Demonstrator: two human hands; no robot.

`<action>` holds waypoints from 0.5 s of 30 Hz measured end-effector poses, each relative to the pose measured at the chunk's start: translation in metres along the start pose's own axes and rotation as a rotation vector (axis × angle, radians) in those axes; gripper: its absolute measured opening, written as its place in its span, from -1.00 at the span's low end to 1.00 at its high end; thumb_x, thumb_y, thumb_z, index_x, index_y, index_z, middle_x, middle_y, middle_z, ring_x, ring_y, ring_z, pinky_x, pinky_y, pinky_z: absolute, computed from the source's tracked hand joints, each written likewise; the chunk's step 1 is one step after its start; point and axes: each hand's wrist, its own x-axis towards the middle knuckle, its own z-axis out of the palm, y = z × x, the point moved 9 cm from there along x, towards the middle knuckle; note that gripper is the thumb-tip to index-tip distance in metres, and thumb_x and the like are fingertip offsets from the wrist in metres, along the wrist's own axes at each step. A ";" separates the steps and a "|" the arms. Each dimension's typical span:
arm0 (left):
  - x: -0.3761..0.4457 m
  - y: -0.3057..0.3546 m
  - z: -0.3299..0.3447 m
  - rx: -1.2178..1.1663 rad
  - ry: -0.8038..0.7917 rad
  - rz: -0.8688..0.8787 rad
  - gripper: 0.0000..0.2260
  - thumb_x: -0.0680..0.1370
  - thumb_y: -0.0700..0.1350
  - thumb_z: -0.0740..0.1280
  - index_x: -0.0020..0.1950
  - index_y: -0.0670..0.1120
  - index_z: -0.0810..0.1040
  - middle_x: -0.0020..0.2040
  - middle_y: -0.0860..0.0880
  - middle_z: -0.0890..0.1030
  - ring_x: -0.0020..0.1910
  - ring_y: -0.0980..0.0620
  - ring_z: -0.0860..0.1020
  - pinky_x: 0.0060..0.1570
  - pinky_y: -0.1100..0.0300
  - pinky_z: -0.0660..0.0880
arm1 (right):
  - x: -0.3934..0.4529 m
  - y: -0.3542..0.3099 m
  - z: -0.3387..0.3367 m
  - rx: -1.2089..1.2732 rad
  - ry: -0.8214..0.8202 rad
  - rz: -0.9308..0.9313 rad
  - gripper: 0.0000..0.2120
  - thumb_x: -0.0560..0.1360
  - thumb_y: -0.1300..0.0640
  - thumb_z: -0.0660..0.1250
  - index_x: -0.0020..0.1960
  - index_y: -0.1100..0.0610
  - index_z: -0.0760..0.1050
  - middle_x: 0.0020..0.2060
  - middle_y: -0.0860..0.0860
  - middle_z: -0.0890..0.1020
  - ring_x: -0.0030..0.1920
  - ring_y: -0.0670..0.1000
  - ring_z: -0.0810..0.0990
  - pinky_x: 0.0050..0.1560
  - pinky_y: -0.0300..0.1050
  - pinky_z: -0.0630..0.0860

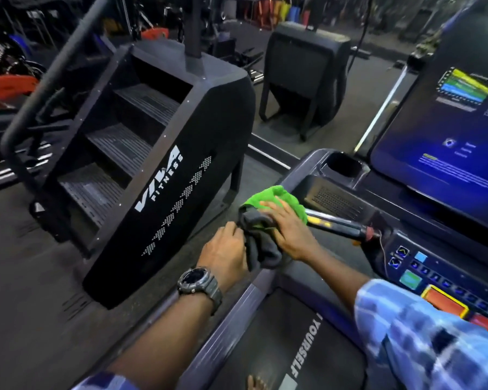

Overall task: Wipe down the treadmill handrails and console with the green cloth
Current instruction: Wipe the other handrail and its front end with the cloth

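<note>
You see a bright green cloth [276,202] with a dark grey cloth [261,243] beside it. Your sleeve [423,333] is light blue and white tie-dye. The stair machine [164,175] is black with white lettering and rows of white dots. The console [445,280] is dark, with blue, green and orange-red buttons. The screen [445,130] glows blue, with yellow, green and blue bands.

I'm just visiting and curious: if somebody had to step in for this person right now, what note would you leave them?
Left hand: grips the hanging grey part of the cloth.
Right hand: fingers straight, pressing the green cloth onto the left end of the treadmill's front handlebar.
The console, with its buttons and screen, lies to the right, untouched by either hand.
Done: can't tell from one picture.
Left: judging by the cloth's position, the rest of the bar, the other rails and the console.
</note>
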 end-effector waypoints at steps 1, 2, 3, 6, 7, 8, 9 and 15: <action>0.000 -0.001 -0.002 0.007 0.019 -0.010 -0.82 0.56 -0.07 0.20 0.06 -0.13 0.50 0.08 -0.10 0.48 0.07 -0.13 0.48 0.01 -0.02 0.48 | 0.009 0.010 -0.004 0.004 0.018 0.079 -0.54 0.47 0.12 0.13 0.35 0.09 0.44 0.37 0.05 0.46 0.44 0.10 0.28 0.52 0.03 0.07; 0.001 -0.001 -0.003 0.022 0.032 -0.021 -0.81 0.57 -0.06 0.20 0.05 -0.14 0.52 0.06 -0.10 0.49 0.06 -0.12 0.49 0.00 -0.02 0.48 | 0.022 0.020 -0.004 0.012 0.047 0.184 -0.54 0.45 0.09 0.11 0.32 0.09 0.47 0.33 0.06 0.49 0.43 0.13 0.31 0.50 0.06 0.12; 0.002 -0.001 -0.003 0.027 0.047 -0.023 -0.80 0.57 -0.06 0.21 0.03 -0.16 0.53 0.04 -0.11 0.50 0.04 -0.13 0.50 -0.01 -0.03 0.49 | 0.036 0.023 -0.002 -0.003 0.063 0.288 -0.54 0.44 0.05 0.10 0.29 0.06 0.49 0.31 0.05 0.52 0.42 0.15 0.32 0.48 0.09 0.14; 0.005 -0.002 -0.004 0.025 0.078 -0.034 -0.75 0.53 -0.06 0.17 -0.08 -0.18 0.57 -0.05 -0.15 0.55 -0.05 -0.18 0.56 -0.05 -0.02 0.54 | 0.056 -0.007 0.016 -0.114 0.053 0.337 -0.58 0.42 -0.07 0.19 0.23 -0.03 0.55 0.25 -0.04 0.58 0.43 0.10 0.32 0.49 0.07 0.08; 0.006 -0.001 -0.004 0.031 0.080 -0.026 -0.76 0.51 -0.08 0.17 -0.12 -0.17 0.57 -0.08 -0.15 0.56 -0.08 -0.19 0.58 -0.08 -0.01 0.55 | 0.050 -0.021 0.021 -0.075 0.065 0.277 -0.59 0.41 -0.06 0.22 0.22 -0.03 0.56 0.23 -0.06 0.59 0.42 0.08 0.33 0.49 0.06 0.05; 0.005 0.000 -0.005 0.040 0.077 -0.024 -0.79 0.51 -0.10 0.19 -0.16 -0.17 0.57 -0.10 -0.15 0.56 -0.11 -0.19 0.58 -0.12 0.00 0.54 | 0.038 -0.031 0.023 0.001 0.097 0.214 -0.60 0.41 -0.03 0.25 0.22 -0.03 0.57 0.22 -0.08 0.59 0.41 0.08 0.34 0.50 0.06 0.04; 0.004 0.001 -0.008 0.047 0.082 -0.023 -0.84 0.51 -0.13 0.24 -0.18 -0.16 0.56 -0.11 -0.15 0.57 -0.14 -0.19 0.59 -0.16 0.01 0.53 | 0.021 -0.035 0.024 0.096 0.143 0.156 -0.59 0.41 0.03 0.26 0.24 0.00 0.56 0.24 -0.07 0.58 0.42 0.10 0.33 0.51 0.09 0.03; 0.004 0.007 -0.012 0.075 0.100 -0.065 -0.86 0.54 -0.09 0.31 -0.06 -0.16 0.54 -0.04 -0.13 0.52 -0.13 -0.20 0.57 -0.17 -0.03 0.50 | -0.010 0.007 0.020 0.353 0.437 0.384 -0.49 0.45 0.00 0.08 0.35 0.08 0.47 0.45 0.04 0.37 0.50 0.24 0.15 0.53 0.09 0.01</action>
